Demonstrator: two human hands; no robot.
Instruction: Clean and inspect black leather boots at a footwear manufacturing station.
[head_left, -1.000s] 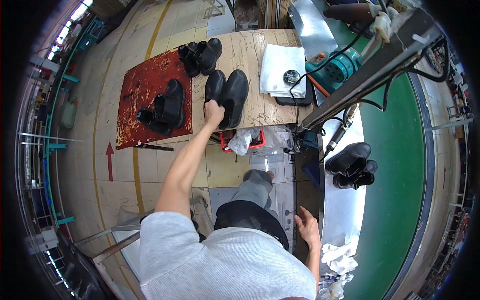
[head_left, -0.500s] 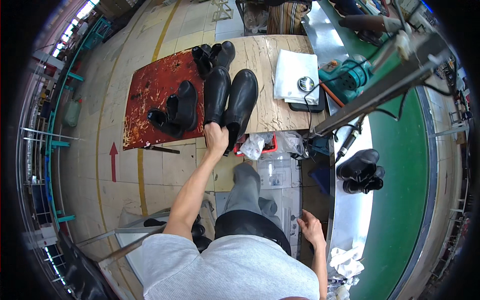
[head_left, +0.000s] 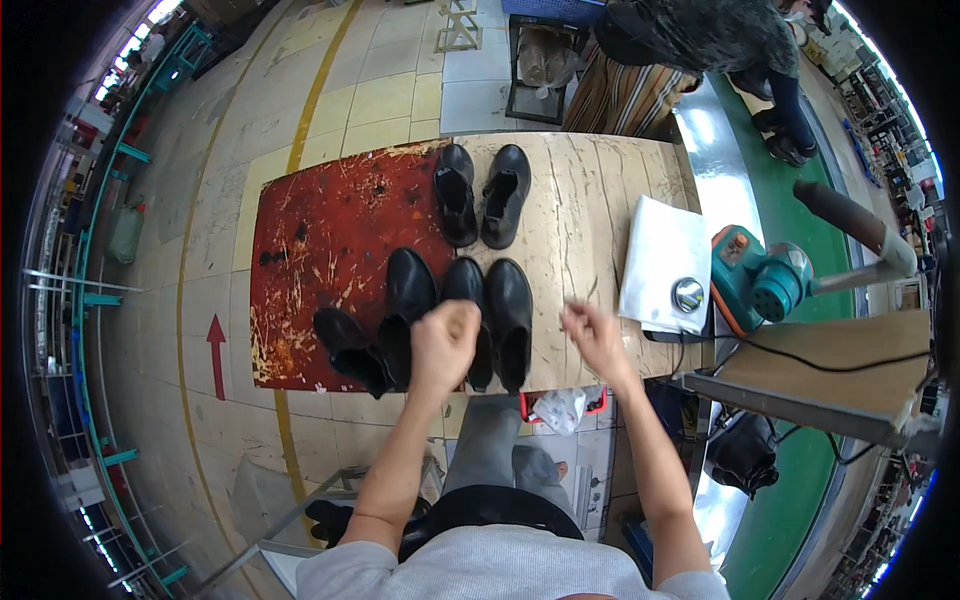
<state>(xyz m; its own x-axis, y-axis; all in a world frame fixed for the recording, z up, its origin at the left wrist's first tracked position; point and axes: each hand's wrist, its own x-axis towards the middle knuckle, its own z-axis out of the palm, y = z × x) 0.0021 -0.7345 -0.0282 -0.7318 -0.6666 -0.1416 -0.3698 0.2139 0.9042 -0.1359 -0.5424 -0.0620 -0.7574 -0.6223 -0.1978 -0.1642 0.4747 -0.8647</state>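
Observation:
Three pairs of black boots stand on a worktable [head_left: 580, 200]. My left hand [head_left: 445, 345] is curled into a fist over the heel end of the middle boot [head_left: 466, 290] of the near row, seemingly gripping its top. Its partner [head_left: 510, 315] stands to the right. Another pair [head_left: 385, 325] lies to the left on the red stained mat [head_left: 320, 230]. A third pair [head_left: 482, 195] stands further back. My right hand [head_left: 595, 340] hovers with fingers apart over the table's near edge, right of the boots, and holds nothing.
A white sheet [head_left: 660, 260] with a round metal tin [head_left: 688, 295] lies on the table's right end, beside a teal machine [head_left: 765, 285]. A brown board [head_left: 830, 360] juts out at the right. Another person [head_left: 700, 40] stands beyond the table. More dark footwear [head_left: 745, 455] sits low right.
The view has come closer to the table. My right hand rose from beside my hip to the table's near edge. My left hand stayed at the heel end of the near boots.

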